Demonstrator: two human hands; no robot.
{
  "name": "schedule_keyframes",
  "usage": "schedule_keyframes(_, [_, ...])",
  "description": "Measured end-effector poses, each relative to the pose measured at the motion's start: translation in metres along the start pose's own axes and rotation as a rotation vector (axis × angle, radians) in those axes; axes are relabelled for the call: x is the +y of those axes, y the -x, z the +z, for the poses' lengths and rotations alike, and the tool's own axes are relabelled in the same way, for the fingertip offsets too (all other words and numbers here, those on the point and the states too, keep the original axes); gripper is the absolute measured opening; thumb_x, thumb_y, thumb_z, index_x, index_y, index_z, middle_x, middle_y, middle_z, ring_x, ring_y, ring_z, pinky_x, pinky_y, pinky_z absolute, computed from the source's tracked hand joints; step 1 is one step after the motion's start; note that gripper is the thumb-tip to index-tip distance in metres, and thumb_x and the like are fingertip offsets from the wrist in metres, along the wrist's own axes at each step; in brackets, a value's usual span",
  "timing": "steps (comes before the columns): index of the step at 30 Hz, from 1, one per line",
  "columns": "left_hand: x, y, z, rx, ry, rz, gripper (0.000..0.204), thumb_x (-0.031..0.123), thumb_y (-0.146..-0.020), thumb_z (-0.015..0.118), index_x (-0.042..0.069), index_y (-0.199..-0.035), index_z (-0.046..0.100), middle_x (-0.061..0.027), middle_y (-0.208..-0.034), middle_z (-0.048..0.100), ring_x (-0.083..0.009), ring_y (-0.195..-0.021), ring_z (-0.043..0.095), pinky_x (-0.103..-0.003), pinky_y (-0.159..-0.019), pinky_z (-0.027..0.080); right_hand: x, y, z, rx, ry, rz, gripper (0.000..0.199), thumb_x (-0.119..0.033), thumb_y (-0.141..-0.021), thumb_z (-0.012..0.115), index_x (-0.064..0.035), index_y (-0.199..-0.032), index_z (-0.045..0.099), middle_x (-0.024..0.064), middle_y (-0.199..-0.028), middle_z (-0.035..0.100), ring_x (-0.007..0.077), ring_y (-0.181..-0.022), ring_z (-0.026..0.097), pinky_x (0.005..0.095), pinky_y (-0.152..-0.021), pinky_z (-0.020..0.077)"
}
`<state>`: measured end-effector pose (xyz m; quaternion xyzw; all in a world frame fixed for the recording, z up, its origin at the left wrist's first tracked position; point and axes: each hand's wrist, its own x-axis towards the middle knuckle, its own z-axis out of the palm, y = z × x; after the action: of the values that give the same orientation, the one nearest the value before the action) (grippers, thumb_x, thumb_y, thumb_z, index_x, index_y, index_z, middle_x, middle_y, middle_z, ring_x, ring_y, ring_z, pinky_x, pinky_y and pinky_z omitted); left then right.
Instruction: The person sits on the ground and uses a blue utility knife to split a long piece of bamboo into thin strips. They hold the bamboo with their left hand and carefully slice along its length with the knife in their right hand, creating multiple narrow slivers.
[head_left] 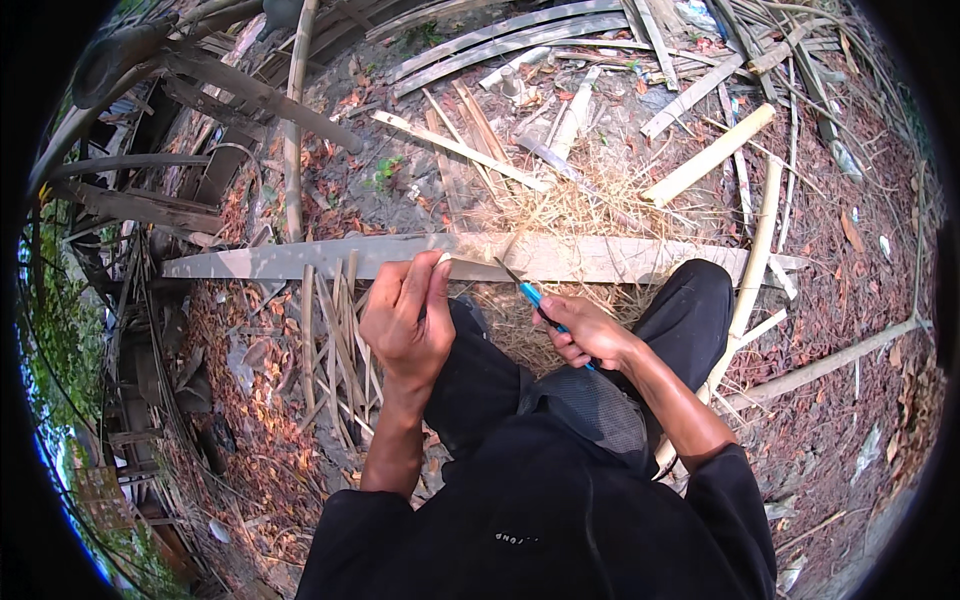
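My left hand (408,325) is closed in a pinch above the long wooden plank (610,257) that lies crosswise in front of me. Between its thumb and fingers shows the pale end of a thin strip (445,258), probably wood or bamboo; most of it is hidden. Wrapped round a knife (530,293) with a blue handle is my right hand (592,333). The narrow dark blade points up and left, its tip over the plank near the strip. Whether blade and strip touch, I cannot tell.
Pale shavings (620,195) heap beyond the plank, beside a large flat blade (548,157). Several thin slats (335,340) lie left of my knees. Light split poles (710,155) lie at the right, and old timbers (140,205) are stacked at the far left.
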<state>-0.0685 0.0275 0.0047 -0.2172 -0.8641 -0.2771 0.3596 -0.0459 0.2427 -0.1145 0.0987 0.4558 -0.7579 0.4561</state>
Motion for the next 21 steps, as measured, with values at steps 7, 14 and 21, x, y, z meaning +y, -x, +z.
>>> schedule_keyframes(7, [-0.004, -0.004, 0.008, 0.024, -0.045, 0.025, 0.016, -0.004, -0.085, 0.073, -0.004, -0.1, 0.071, -0.0109, -0.081, 0.065, -0.0212, -0.065, 0.061, -0.031, -0.058, 0.048, 0.021, -0.027, 0.003, 0.743, 1.029, -0.549, 0.028, -0.028, -0.105, 0.045, -0.0014, -0.103, 0.054, 0.027, -0.07, 0.06, 0.0467, -0.065, 0.06, 0.0562, -0.061, 0.0445])
schedule_keyframes(14, [-0.006, -0.005, 0.01, -0.041, -0.077, -0.095, 0.012, 0.001, -0.09, 0.069, -0.003, -0.101, 0.071, -0.01, -0.082, 0.065, -0.0201, -0.069, 0.062, -0.031, -0.062, 0.048, -0.024, -0.011, -0.029, 0.422, 0.949, -0.43, 0.04, -0.037, -0.108, 0.036, -0.0014, -0.102, 0.053, 0.0201, -0.068, 0.057, 0.0423, -0.065, 0.057, 0.0514, -0.065, 0.0447])
schedule_keyframes(21, [0.001, -0.008, 0.012, -0.039, -0.062, -0.094, 0.013, 0.001, -0.089, 0.069, -0.002, -0.102, 0.072, -0.0094, -0.081, 0.064, -0.019, -0.069, 0.061, -0.03, -0.062, 0.047, -0.036, -0.005, -0.061, -0.018, 0.222, -0.137, 0.04, -0.041, -0.109, 0.034, -0.0065, -0.096, 0.05, -0.0026, -0.06, 0.04, 0.008, -0.045, 0.037, 0.0273, -0.042, 0.0331])
